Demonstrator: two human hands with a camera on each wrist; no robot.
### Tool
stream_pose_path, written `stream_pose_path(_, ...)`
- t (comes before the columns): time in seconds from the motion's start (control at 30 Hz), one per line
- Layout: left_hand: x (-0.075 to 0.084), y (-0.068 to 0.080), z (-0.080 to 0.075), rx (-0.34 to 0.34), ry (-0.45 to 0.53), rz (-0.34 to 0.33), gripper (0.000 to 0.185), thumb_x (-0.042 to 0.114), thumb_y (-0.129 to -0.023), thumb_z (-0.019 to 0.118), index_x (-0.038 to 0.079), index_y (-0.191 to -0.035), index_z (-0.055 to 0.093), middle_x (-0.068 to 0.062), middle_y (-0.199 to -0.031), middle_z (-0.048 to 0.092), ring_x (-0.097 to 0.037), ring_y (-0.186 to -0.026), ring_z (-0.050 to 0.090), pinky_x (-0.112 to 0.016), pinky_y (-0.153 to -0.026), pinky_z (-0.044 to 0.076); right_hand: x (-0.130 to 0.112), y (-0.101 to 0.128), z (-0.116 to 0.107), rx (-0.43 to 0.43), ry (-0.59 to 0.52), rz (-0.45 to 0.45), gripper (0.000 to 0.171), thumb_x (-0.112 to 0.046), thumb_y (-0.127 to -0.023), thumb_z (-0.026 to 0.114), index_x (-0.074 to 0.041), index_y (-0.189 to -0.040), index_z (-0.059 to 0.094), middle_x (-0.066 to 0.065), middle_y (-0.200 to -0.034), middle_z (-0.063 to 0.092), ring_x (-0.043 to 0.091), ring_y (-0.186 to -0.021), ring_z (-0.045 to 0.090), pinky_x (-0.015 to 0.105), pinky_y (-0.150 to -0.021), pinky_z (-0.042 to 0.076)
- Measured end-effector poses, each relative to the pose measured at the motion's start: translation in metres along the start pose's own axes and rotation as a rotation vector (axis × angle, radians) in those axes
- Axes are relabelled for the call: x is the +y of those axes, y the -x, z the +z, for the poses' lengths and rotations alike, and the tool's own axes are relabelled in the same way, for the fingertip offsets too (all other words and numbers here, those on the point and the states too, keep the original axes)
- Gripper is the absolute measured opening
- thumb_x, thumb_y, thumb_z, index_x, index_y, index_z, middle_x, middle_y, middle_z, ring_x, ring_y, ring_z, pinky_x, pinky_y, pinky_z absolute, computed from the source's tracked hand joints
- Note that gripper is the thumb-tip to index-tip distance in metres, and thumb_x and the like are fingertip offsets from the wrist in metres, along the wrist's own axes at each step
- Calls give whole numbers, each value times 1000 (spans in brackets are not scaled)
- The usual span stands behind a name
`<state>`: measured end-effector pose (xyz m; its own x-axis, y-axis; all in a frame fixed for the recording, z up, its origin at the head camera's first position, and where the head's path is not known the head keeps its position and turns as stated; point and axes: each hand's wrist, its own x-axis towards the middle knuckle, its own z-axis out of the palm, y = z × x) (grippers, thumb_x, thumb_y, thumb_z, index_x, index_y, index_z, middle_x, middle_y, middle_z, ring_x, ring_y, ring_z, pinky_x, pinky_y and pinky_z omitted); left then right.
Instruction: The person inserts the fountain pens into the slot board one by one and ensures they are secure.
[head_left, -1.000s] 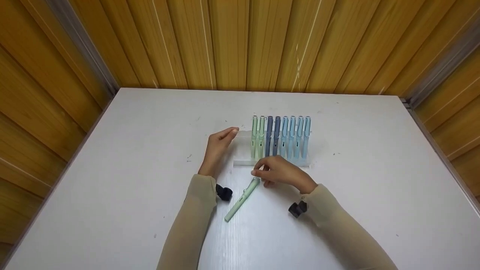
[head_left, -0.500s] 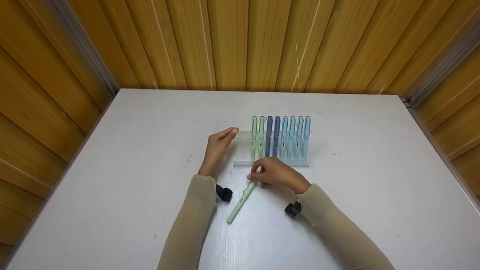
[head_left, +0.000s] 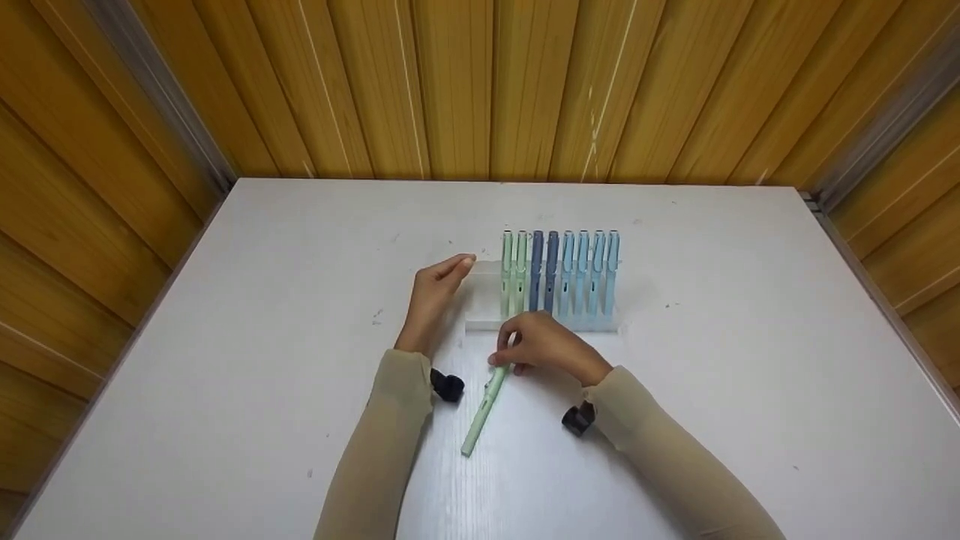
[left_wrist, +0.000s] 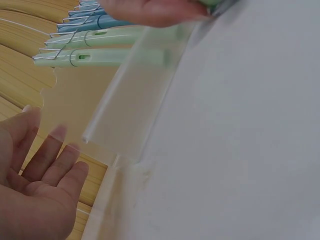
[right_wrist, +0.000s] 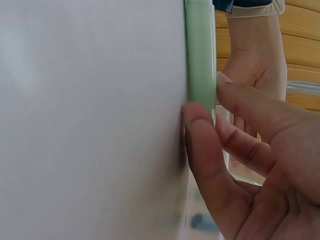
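Observation:
A light green pen [head_left: 482,412] lies slanted on the white table, in front of a clear pen stand [head_left: 484,325]. My right hand [head_left: 551,346] pinches its far end between thumb and fingers; the right wrist view shows the pen's green end [right_wrist: 201,55] there. At the stand's left edge, my left hand [head_left: 437,296] holds the clear panel [left_wrist: 75,95], some fingertips showing through it in the left wrist view. Upright in the stand are two green pens [head_left: 507,262], two dark blue pens [head_left: 553,259] and several light blue pens [head_left: 598,262].
The white table [head_left: 262,337] reaches back to a wood-patterned wall [head_left: 450,90], with similar panels at both sides. A black wrist camera [head_left: 448,388] sits on the left wrist, another black camera [head_left: 577,420] on the right. Small dark marks dot the tabletop.
My right hand has moved slightly left and closed on the green pen's far end. The pen has turned a little, its near end shifting right and toward me. The left hand stays put.

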<state>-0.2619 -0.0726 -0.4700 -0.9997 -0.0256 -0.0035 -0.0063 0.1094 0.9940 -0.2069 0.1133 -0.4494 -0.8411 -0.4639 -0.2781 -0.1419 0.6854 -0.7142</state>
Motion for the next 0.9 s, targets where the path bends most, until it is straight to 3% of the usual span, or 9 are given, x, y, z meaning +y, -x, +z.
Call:
stream_pose_path(0.37,0,-1,0,-18,3,-24,35,40,-92,63,18,-118,70,1,-128,64,-16,-127,53,-36,-110,41,3,0,-7,-78,-87,-32,7,-16,-79,75,-12,-84,72,-1,-70,68,9,-59,61,23,-54,48)
stream_pose_path(0.6,5,2,-1,-14,-14,-22,36,38,-93,63,15,-119,69,-2,-129,63,-18,-128,53,-37,-110,40,7,-1,-12,-117,-105,-69,13,-15,-82,72,-10,-93,76,0,-79,70,7,-63,60,23,-58,50)
stream_pose_path(0.9,2,-1,-1,-14,7,-61,38,41,-91,64,17,-120,69,0,-128,64,-16,-128,53,-35,-111,39,8,1,-18,-104,-145,-102,18,-14,-84,71,-8,-100,76,5,-94,74,6,-70,64,24,-66,54)
